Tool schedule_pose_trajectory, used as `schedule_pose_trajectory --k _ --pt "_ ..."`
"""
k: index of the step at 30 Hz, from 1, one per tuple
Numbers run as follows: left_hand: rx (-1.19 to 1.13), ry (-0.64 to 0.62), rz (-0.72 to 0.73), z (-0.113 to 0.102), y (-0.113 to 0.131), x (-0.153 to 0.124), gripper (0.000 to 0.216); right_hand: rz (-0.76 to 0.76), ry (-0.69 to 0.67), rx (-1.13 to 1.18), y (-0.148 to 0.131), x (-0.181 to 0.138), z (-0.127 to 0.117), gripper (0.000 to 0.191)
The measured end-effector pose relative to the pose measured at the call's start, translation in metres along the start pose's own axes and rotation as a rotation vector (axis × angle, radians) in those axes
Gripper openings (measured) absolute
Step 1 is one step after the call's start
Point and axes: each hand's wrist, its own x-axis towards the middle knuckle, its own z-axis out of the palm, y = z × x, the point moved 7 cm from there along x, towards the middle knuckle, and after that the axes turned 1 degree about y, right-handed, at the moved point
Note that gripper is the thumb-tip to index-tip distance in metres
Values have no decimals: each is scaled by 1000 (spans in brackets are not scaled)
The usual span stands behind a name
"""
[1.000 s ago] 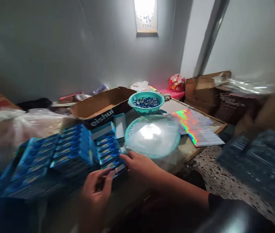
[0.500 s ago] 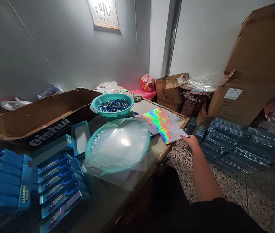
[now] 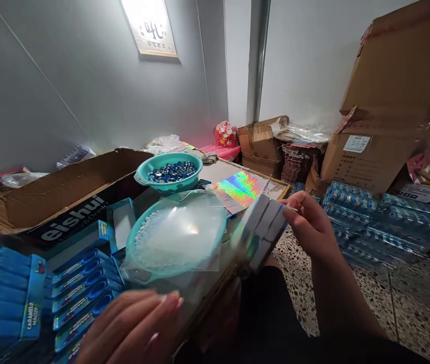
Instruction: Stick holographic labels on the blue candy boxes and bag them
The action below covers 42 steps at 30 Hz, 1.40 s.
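In my right hand [image 3: 309, 222], thumb and fingers pinch a white sticker-like sheet [image 3: 262, 222] marked into panels, with a rainbow glint at its blurred lower end. The sheet is tilted above the table's edge. My left hand [image 3: 135, 323] is at the bottom left, smeared a little, its fingers loosely stretched and nothing visible in them. Beyond it stands a teal basin [image 3: 220, 225] of clear pieces, with a transparent plastic sheet [image 3: 184, 232] over it. More shiny rainbow sheets [image 3: 238, 187] lie on the table behind the held one.
Blue display boxes with round holes [image 3: 86, 293] stand at left. A second teal basin [image 3: 167, 187] holds dark blue glass-like pieces. An open carton [image 3: 67, 212] lies behind. Wrapped blue stacks [image 3: 355, 222] and large cartons [image 3: 367, 146] are on the right.
My right hand has lifted the panelled sheet off the table stack and brought it nearer and upright. My left hand has come into view at bottom left. The view has shifted slightly.
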Motion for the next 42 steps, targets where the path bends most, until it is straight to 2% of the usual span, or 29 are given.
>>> schedule_pose_trajectory --k 2,4,6,7,8,9,10,12,13,16,19,20,22,24,25,28,32,34,38,42 --pt "88 -21 254 17 49 34 45 -36 -139 116 -29 -11 21 21" --pt "170 -90 544 32 93 57 76 -76 -312 246 -51 -23 42 18" --pt "199 -196 689 42 114 68 105 -116 -435 359 -66 -34 57 14" --pt "203 -276 705 46 116 70 110 -125 -449 399 -69 -37 60 13" --pt "191 -370 689 51 114 70 106 -119 -427 421 -70 -38 61 12" --pt "168 -464 651 55 108 68 91 -108 -381 429 -68 -37 60 13" --pt "135 -534 612 58 103 64 69 -88 -316 422 -64 -34 57 14" --pt "64 -580 518 58 91 59 29 -16 -172 374 -52 -27 48 18" --pt "37 -561 460 56 86 59 20 26 -111 337 -45 -24 43 20" --pt "19 -484 317 48 74 60 24 98 -31 198 -29 -17 38 19" --pt "78 -462 334 40 70 61 23 34 -57 -118 -30 -12 46 12" --pt "111 -452 355 37 68 60 21 -50 -69 -280 -36 -10 51 16" --pt "168 -430 375 30 63 60 21 -320 -117 -612 -56 -10 67 26" --pt "199 -423 403 24 58 58 23 -601 -265 -817 -74 -18 93 30" --pt "210 -425 427 21 58 57 23 -688 -376 -853 -78 -24 107 30" --pt "229 -437 505 12 60 54 23 -753 -667 -831 -79 -37 139 29" --pt "303 -423 567 3 64 52 18 -678 -798 -755 -66 -41 161 24" --pt "375 -357 603 -2 65 49 21 -607 -812 -652 -61 -39 165 19" --pt "502 -157 705 -11 71 42 36 -457 -702 -495 -59 -30 164 13" --pt "568 -46 781 -10 76 34 32 -349 -650 -408 -60 -26 164 13"
